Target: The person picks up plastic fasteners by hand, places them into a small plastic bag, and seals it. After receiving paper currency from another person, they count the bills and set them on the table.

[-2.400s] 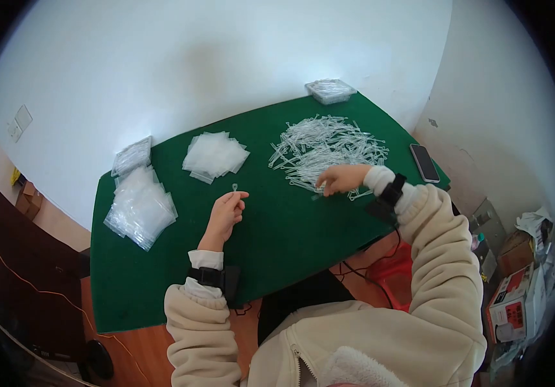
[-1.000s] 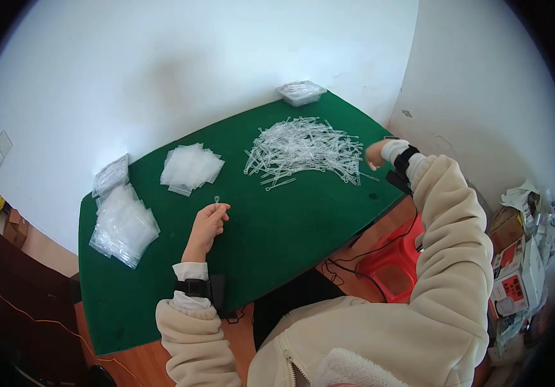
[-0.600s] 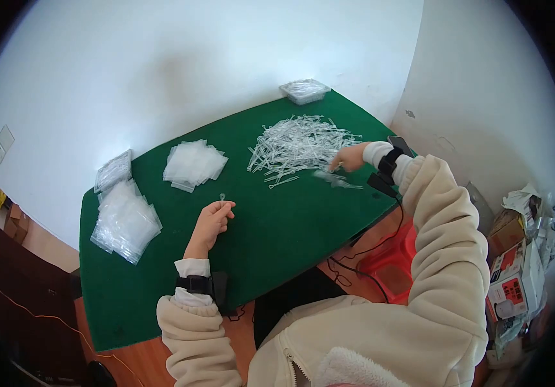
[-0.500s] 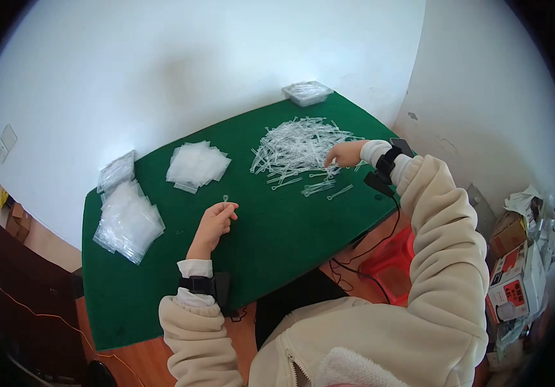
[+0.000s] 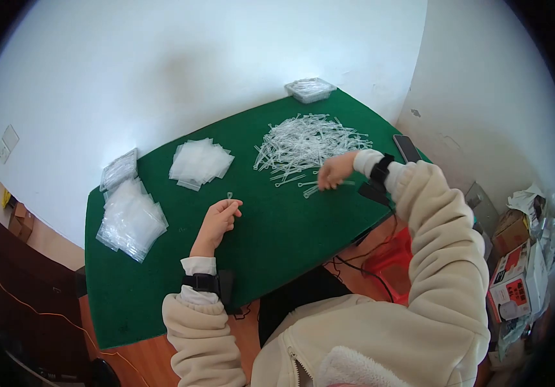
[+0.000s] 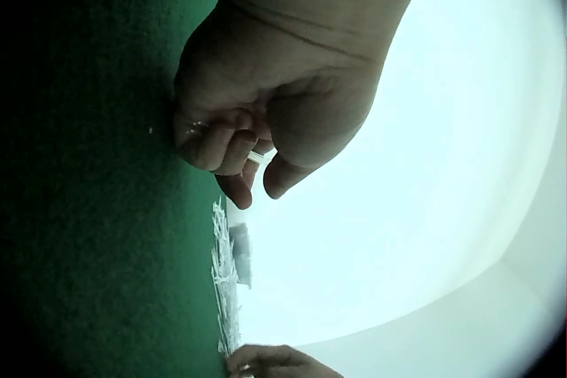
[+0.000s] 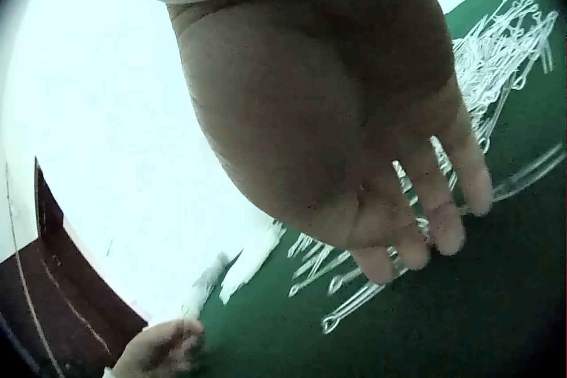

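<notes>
Curled fingers of the left hand [image 5: 218,222] grip a clear looped plastic piece [image 5: 230,195], whose loop sticks up above the fingertips. In the left wrist view the left hand [image 6: 283,94] shows a bit of the piece [image 6: 257,157] between its fingers. The right hand [image 5: 337,171] is over the near edge of the heap of clear looped pieces [image 5: 310,138]. Its fingers [image 7: 434,227] reach down, nearly straight and slightly spread, over several loose pieces [image 7: 350,307]; whether they touch them is hard to tell.
Clear bags lie in one stack [image 5: 201,162] at the middle back and another [image 5: 132,222] at the left, with a filled tray [image 5: 119,169] behind. A second filled tray [image 5: 310,90] stands at the back edge, a phone [image 5: 407,148] at the right.
The right hand has swept from the heap's right side to its near edge, where several pieces now lie apart from the heap. The left hand keeps its grip on its piece.
</notes>
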A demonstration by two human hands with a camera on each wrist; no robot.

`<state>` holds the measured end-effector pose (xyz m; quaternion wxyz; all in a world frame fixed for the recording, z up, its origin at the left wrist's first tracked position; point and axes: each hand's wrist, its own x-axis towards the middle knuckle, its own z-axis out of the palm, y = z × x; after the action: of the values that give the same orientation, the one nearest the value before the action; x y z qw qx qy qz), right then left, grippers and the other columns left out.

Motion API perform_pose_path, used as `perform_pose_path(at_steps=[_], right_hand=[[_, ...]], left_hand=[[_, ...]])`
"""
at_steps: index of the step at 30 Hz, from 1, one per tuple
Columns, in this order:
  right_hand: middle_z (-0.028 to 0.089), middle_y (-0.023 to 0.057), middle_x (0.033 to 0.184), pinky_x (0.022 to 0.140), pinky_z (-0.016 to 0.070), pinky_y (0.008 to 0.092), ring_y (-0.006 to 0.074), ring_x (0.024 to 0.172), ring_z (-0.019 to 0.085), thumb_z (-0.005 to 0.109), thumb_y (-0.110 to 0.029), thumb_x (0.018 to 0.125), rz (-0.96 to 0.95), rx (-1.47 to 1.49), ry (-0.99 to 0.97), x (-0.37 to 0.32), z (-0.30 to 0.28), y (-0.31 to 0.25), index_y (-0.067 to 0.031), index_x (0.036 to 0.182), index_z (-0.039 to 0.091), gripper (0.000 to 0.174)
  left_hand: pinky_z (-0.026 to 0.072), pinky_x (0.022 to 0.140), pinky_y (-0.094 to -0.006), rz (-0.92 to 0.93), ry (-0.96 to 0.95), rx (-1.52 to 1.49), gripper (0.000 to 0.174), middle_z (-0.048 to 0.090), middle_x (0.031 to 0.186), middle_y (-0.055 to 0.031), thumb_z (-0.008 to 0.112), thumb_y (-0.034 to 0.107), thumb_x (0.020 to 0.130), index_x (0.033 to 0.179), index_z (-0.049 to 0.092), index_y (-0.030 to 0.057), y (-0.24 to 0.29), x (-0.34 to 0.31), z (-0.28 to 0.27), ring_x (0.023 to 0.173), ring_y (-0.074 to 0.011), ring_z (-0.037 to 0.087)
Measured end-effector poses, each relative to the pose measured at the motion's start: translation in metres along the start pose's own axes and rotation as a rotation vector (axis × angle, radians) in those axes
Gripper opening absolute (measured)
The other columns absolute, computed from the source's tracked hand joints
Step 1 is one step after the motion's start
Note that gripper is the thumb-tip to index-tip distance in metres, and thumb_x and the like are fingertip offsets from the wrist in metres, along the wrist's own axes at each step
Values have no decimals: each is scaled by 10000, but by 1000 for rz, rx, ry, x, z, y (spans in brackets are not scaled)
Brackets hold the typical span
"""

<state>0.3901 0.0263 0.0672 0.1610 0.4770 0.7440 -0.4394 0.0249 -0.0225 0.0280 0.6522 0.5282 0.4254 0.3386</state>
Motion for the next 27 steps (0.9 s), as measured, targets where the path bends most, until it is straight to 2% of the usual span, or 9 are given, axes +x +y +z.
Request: perform_pose_path(at_steps=[1,2,5,9,14,17,22,25,27], right_hand=[[628,63,944,716,465,307,159,795,585,494,-91,736,-122,-10,165,7,-9,5,-54,1024,615,314],[628,63,944,716,465,307,159,795,585,494,-91,736,-123,-17,168,13,-15,11,-54,1024,615,314],[624,82,948,728,470,348,209,819,594,539,-57,676,-213,-128,510,26,-28,-1,-101,1023,623,360],[617,108,949,770,458,363,257,874,588,554,-49,660,-154,-132,682,30,-27,-19,-90,979,627,330],[611,115,916,782,453,377,295,897,573,569,-47,652,-236,-360,753,43,7,-49,-81,929,628,285],[578,90,844,766,447,385,288,876,549,592,-47,640,-302,-588,794,55,19,-57,-72,809,615,172],[574,79,852,787,439,385,287,893,539,598,-75,641,-377,-524,882,72,10,-58,-89,799,616,160],[578,84,855,784,438,388,291,889,541,602,-97,636,-184,-473,861,81,6,-63,-105,795,627,162],[580,88,859,779,439,387,290,893,541,600,-99,634,-146,-474,875,85,7,-65,-107,790,630,159]], left_hand=[[275,442,-164,4,-1,-9,214,505,744,11,509,221,875,991,553,46,-1,1,1,507,-40,361],[275,442,-164,11,1,-10,214,505,744,11,509,221,875,991,553,46,-1,2,1,507,-40,361],[277,445,-160,20,1,11,215,502,745,12,509,224,875,987,555,46,-1,0,-2,515,-37,367],[282,448,-157,15,-12,-3,219,499,743,13,512,232,873,980,556,46,-3,1,-2,521,-34,366],[287,451,-155,13,5,-1,217,496,744,10,514,230,874,979,554,45,-4,1,-3,526,-32,362],[285,450,-150,17,1,-16,212,493,747,8,511,220,878,980,550,39,-2,0,-2,527,-30,354],[275,445,-144,10,-27,-45,208,487,746,8,509,209,883,982,545,29,0,-1,-1,526,-25,346],[263,439,-139,14,-10,-57,212,482,741,5,511,207,884,981,542,22,1,-2,0,521,-20,334],[262,439,-140,17,-12,-64,213,482,740,4,512,208,884,980,542,21,1,-3,-1,521,-19,333]])
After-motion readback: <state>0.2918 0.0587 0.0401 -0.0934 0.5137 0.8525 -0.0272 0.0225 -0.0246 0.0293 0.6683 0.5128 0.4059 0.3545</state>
